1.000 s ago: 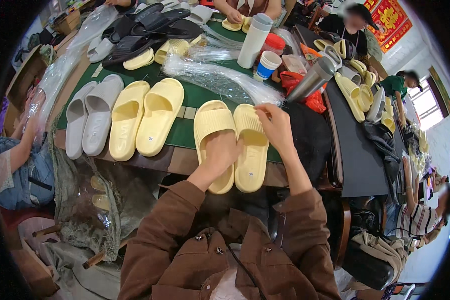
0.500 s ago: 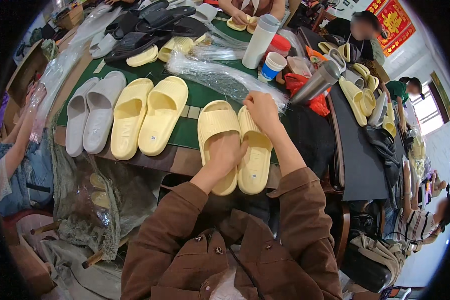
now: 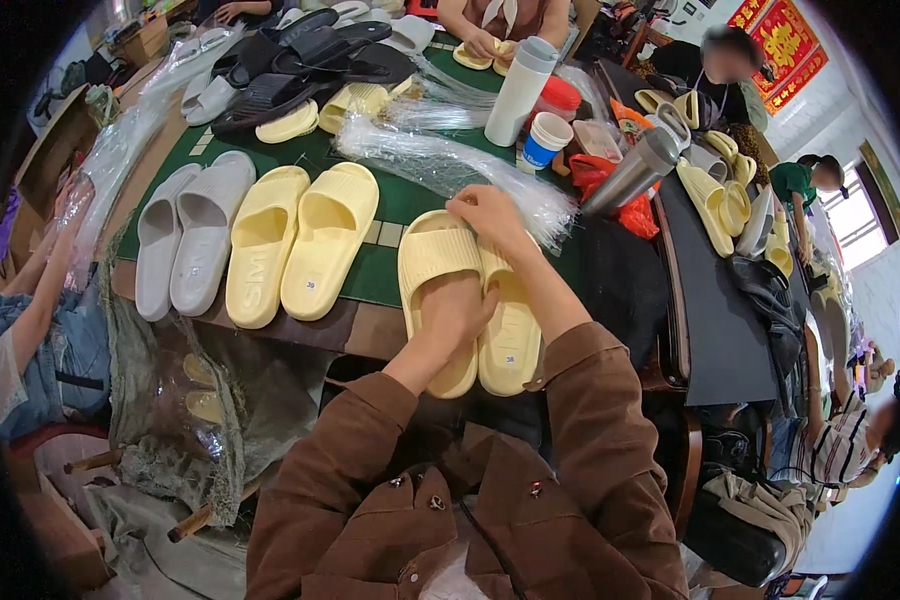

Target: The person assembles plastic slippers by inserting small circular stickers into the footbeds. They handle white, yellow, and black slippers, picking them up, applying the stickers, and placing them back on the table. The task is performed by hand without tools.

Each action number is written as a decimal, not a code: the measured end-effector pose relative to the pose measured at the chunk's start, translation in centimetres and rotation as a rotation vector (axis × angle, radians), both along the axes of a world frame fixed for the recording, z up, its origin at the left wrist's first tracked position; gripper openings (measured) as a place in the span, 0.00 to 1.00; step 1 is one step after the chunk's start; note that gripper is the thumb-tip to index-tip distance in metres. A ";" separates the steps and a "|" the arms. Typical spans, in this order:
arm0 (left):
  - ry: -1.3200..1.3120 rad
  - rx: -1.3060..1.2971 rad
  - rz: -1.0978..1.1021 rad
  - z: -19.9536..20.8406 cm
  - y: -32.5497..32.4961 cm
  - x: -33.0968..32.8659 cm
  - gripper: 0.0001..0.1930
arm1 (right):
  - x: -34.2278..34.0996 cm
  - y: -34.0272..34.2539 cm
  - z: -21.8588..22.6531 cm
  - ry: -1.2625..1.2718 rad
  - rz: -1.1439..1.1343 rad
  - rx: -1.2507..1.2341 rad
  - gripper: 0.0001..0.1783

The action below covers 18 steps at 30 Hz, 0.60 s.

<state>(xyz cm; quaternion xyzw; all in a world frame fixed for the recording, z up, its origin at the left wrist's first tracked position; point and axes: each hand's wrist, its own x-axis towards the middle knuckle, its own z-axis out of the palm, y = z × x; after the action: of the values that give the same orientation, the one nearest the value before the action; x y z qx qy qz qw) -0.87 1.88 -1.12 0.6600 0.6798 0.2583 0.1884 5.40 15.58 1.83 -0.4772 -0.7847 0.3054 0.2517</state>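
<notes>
Two pale yellow slide slippers (image 3: 510,345) stand side by side at the front edge of the table, soles down and toes away from me. My left hand (image 3: 452,308) reaches into the left one under its ribbed strap; the fingers are hidden there, and the thumb lies toward the right slipper. Across the toes, my right hand (image 3: 490,212) is closed, its fingertips pinched at the toe edge of the left slipper. Anything small between them is hidden. To the left sit another yellow slipper pair (image 3: 305,245) and a grey slipper pair (image 3: 195,240).
Clear plastic strands (image 3: 450,165) lie beyond my hands. Behind them are piled black slippers (image 3: 305,60). A white bottle (image 3: 520,95), a paper cup (image 3: 545,142) and a steel flask (image 3: 632,172) stand at the right. Other people work around, one across the table handling yellow slippers (image 3: 473,57).
My right hand has shifted left, from the right slipper's toe to the left slipper's toe. My left hand stays inside the left slipper. The view has tilted slightly.
</notes>
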 end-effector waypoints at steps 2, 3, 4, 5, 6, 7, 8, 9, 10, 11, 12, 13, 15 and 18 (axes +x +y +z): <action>-0.011 -0.026 -0.009 0.3 -0.1 0.1 0.22 | 0.4 0.2 -0.1 0.068 0.019 0.020 0.16; -0.023 -0.027 -0.015 0.5 -0.2 -0.1 0.23 | 0.4 0.1 0.0 0.104 0.011 0.020 0.15; -0.036 -0.027 -0.022 0.7 -0.4 -0.3 0.23 | 0.4 -0.1 0.2 0.140 0.003 0.020 0.14; -0.049 -0.028 -0.030 0.7 -0.5 -0.5 0.23 | 0.5 -0.5 0.2 0.191 -0.010 -0.014 0.13; -0.017 0.066 -0.015 0.6 -0.7 -0.6 0.23 | 0.9 -0.6 0.4 0.242 -0.026 -0.040 0.12; 0.015 0.159 0.001 0.2 -1.1 -0.6 0.23 | 1.2 -0.8 0.6 0.292 -0.042 -0.066 0.11; 0.047 0.252 0.017 0.0 -1.6 -0.7 0.23 | 1.5 -0.9 0.8 0.286 -0.048 -0.065 0.11; 0.165 0.441 0.009 0.4 -2.5 -0.7 0.21 | 2.1 -1.1 1.0 0.284 -0.063 -0.066 0.10; 0.174 0.487 -0.023 1.1 -3.3 -0.9 0.20 | 2.4 -1.3 0.9 0.284 -0.076 -0.071 0.10; 0.182 0.532 -0.056 1.9 -4.2 -1.0 0.20 | 2.6 -1.4 0.9 0.281 -0.067 -0.067 0.10; 0.192 0.576 -0.087 2.9 -5.1 -1.1 0.19 | 2.7 -1.6 0.8 0.279 -0.055 -0.063 0.11; 0.075 0.417 -0.118 3.9 -5.8 -1.0 0.16 | 3.1 -1.6 0.7 0.274 -0.050 -0.056 0.12; -0.012 0.411 -0.109 5.8 -5.1 -1.6 0.15 | 3.2 -1.7 0.0 0.318 -0.037 -0.068 0.12; -0.061 0.567 -0.026 5.8 -0.8 -3.2 0.12 | 2.8 -2.1 0.3 0.386 0.023 -0.061 0.12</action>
<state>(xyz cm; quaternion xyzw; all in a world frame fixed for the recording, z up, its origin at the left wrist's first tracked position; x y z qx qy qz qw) -4.05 1.08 4.68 0.6869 0.5661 0.4554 0.0199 8.25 13.48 2.13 -0.4082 -0.7177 0.4175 0.3794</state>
